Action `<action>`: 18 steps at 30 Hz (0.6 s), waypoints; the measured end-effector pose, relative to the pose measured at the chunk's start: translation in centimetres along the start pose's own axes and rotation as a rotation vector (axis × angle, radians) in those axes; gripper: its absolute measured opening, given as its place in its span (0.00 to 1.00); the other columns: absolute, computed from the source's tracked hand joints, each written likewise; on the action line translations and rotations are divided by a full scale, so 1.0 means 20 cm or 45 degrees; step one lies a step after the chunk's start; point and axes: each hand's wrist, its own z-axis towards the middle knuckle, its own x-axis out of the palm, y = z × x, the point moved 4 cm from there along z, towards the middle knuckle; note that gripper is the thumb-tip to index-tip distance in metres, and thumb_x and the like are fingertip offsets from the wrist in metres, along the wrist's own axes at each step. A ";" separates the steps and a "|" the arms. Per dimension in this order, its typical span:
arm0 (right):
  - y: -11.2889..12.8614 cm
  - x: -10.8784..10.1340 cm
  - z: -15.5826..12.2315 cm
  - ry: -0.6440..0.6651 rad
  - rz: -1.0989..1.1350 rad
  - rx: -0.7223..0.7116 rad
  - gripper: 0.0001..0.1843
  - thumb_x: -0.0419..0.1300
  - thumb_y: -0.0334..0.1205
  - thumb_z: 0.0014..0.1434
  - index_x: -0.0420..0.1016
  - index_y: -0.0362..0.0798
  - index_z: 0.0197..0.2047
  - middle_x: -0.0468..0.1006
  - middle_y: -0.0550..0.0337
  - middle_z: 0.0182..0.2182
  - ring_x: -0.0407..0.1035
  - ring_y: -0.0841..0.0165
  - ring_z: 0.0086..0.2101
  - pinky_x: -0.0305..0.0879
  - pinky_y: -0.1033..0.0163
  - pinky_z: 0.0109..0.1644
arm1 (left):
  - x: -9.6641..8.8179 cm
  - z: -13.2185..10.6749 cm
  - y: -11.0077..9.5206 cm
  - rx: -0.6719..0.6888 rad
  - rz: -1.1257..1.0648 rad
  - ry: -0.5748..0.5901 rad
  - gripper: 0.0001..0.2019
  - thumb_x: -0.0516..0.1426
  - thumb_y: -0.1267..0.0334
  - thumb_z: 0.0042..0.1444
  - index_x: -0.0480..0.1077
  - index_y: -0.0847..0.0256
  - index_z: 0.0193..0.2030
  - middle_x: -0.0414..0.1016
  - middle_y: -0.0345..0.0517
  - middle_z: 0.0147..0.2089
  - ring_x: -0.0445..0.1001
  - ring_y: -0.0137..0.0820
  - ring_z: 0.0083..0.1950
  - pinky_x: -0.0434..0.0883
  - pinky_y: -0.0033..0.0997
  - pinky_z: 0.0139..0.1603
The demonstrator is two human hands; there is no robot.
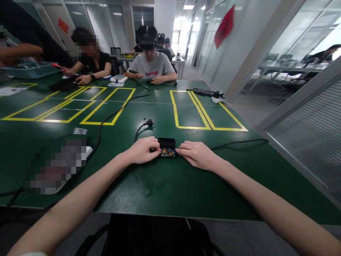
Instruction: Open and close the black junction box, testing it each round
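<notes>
We pinch the open case (167,145) by its ends, left hand (144,150) at 9 o'clock, right hand (195,153) at 3, likely steadying it on the worktop (183,188), board (168,153) exposed. Plug (150,123) lies apart at 11.

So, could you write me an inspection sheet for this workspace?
Surface: green table, marked with yellow tape in rectangles.
Job's things: small black case, lid open, electronic parts showing inside.
Clutter: blurred-out object at left, beside a white card; long black object toward the far right.
Grip: left hand at the case's left end, right hand at its right; exact hold too small to tell.
Cables: black plug beyond the left hand; long black cable on the left; black cord on the right.
Surroundings: person in grey and person in black working across the table; red banner behind.
</notes>
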 end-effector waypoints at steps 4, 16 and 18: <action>0.00 0.01 0.00 -0.062 0.134 0.051 0.12 0.52 0.31 0.70 0.78 0.45 0.45 0.80 0.50 0.38 0.72 0.62 0.37 0.67 0.59 0.39 | -0.01 0.00 -0.02 0.063 0.024 0.019 0.13 0.55 0.64 0.64 0.71 0.61 0.28 0.74 0.45 0.31 0.71 0.33 0.35 0.65 0.31 0.38; -0.14 0.14 0.02 -0.346 0.637 0.752 0.08 0.62 0.41 0.65 0.81 0.47 0.39 0.77 0.55 0.36 0.72 0.63 0.37 0.69 0.58 0.42 | -0.02 0.00 0.09 -0.524 -0.013 -0.273 0.07 0.61 0.61 0.58 0.80 0.60 0.34 0.80 0.48 0.36 0.75 0.38 0.39 0.70 0.35 0.42; -0.16 0.15 0.02 -0.374 0.771 0.818 0.06 0.63 0.41 0.63 0.79 0.47 0.39 0.77 0.58 0.33 0.70 0.66 0.33 0.67 0.59 0.39 | 0.02 0.00 0.11 -0.586 -0.209 -0.207 0.09 0.61 0.60 0.58 0.81 0.61 0.35 0.80 0.46 0.33 0.75 0.35 0.35 0.69 0.33 0.38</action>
